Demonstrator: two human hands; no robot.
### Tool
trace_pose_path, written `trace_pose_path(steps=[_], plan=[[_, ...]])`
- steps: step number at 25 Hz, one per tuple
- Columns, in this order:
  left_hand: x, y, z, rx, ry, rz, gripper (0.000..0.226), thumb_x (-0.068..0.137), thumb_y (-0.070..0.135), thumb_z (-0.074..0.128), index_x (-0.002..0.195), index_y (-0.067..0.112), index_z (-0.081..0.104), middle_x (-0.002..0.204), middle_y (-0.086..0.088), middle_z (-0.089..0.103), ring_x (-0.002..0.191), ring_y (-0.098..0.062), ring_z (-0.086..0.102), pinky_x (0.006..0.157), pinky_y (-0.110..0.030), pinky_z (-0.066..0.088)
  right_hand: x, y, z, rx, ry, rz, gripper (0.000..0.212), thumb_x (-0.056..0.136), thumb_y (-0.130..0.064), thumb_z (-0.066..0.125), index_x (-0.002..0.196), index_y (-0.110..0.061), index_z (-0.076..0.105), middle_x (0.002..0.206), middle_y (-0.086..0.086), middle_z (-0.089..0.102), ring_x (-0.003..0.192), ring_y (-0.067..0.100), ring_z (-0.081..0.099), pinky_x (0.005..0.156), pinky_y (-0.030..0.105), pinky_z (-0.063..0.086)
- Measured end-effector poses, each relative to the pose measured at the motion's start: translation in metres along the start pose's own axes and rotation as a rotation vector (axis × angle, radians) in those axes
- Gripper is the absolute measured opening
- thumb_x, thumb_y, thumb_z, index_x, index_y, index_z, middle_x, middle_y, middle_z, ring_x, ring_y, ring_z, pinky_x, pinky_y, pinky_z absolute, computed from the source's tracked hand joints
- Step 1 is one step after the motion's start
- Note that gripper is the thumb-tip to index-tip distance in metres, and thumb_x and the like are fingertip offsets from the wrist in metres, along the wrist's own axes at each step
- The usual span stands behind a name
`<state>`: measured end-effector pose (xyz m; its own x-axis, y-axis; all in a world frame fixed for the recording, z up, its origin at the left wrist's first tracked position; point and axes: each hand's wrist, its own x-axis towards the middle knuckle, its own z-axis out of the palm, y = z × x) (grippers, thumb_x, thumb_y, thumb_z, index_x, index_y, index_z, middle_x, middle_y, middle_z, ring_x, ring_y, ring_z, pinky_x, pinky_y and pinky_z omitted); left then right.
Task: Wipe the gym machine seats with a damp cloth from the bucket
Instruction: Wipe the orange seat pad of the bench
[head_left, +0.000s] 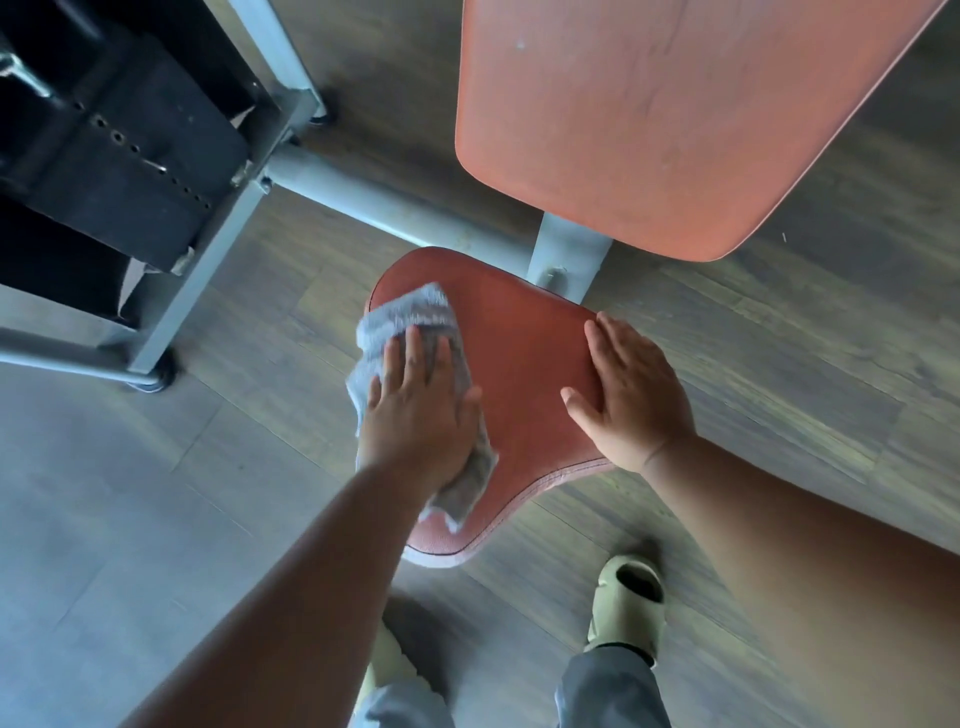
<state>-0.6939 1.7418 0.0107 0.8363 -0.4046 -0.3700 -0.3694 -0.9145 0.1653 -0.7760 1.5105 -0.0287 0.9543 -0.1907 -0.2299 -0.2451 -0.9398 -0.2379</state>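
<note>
A: Quick one — left hand (415, 410) is lying flat, fingers spread, pressing the grey cloth (410, 332) onto the left side of the red seat (524, 364).

B: Right hand (626, 395)?

A: Also flat and open, resting on the seat's right edge, holding nothing — looks like it's bracing.

B: Bucket?

A: Not showing in this view. Cloth is bunching at the far end and trailing off the seat's near-left edge.

B: Risks?

A: The cloth is only being pressed, not gripped, so I'm guessing it could be sliding out from under the palm or dropping to the floor (779, 364) off that edge. The right half and the orange backrest pad (649, 119) are looking untouched, so coverage could be getting skipped. Damp seat might also be letting the bracing hand slip.
</note>
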Motion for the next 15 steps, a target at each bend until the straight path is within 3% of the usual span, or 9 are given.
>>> trace_pose_path(steps=[3, 6, 8, 12, 15], plan=[[0.085, 0.003, -0.013, 0.064, -0.003, -0.018, 0.068, 0.099, 0.054, 0.026, 0.157, 0.021, 0.013, 0.166, -0.007, 0.005, 0.152, -0.028, 0.002, 0.121, -0.052, 0.008, 0.000, 0.002, 0.004, 0.009, 0.022, -0.010, 0.084, 0.091, -0.063, 0.026, 0.155, -0.008, 0.023, 0.162, 0.013, 0.023, 0.148, 0.029, 0.023, 0.120, 0.047, 0.021], [0.135, 0.009, -0.024, 0.134, -0.030, 0.041, 0.062, 0.101, 0.050, 0.023, 0.157, 0.024, 0.017, 0.166, 0.000, 0.010, 0.152, -0.025, 0.005, 0.121, -0.050, 0.007, 0.002, 0.001, 0.005, 0.008, 0.022, -0.013, 0.084, 0.091, -0.064, 0.024, 0.156, -0.010, 0.021, 0.162, 0.013, 0.021, 0.149, 0.027, 0.021, 0.121, 0.046, 0.019], [0.139, 0.026, -0.025, 0.181, -0.065, 0.148, 0.058, 0.103, 0.046, 0.021, 0.156, 0.024, 0.018, 0.166, 0.002, 0.012, 0.152, -0.024, 0.006, 0.121, -0.049, 0.006, 0.001, 0.002, 0.004, 0.020, 0.019, -0.020, 0.083, 0.091, -0.062, 0.023, 0.156, -0.009, 0.020, 0.163, 0.013, 0.020, 0.150, 0.027, 0.019, 0.121, 0.044, 0.017], [0.096, 0.049, -0.008, 0.264, -0.117, 0.559, 0.061, 0.101, 0.049, 0.017, 0.158, 0.027, 0.011, 0.166, 0.004, 0.009, 0.152, -0.022, 0.004, 0.122, -0.045, 0.003, -0.001, 0.003, 0.000, 0.032, 0.000, -0.043, 0.074, 0.094, -0.048, 0.023, 0.156, -0.007, 0.019, 0.163, 0.014, 0.017, 0.150, 0.028, 0.016, 0.122, 0.044, 0.015], [0.116, 0.045, -0.019, 0.252, -0.103, 0.572, 0.057, 0.102, 0.051, 0.017, 0.156, 0.033, 0.020, 0.162, 0.007, 0.024, 0.150, -0.021, 0.017, 0.121, -0.043, 0.011, -0.001, 0.004, 0.001, 0.036, 0.003, -0.036, 0.071, 0.094, -0.042, 0.029, 0.156, -0.008, 0.018, 0.163, 0.013, 0.016, 0.151, 0.028, 0.015, 0.122, 0.043, 0.013]])
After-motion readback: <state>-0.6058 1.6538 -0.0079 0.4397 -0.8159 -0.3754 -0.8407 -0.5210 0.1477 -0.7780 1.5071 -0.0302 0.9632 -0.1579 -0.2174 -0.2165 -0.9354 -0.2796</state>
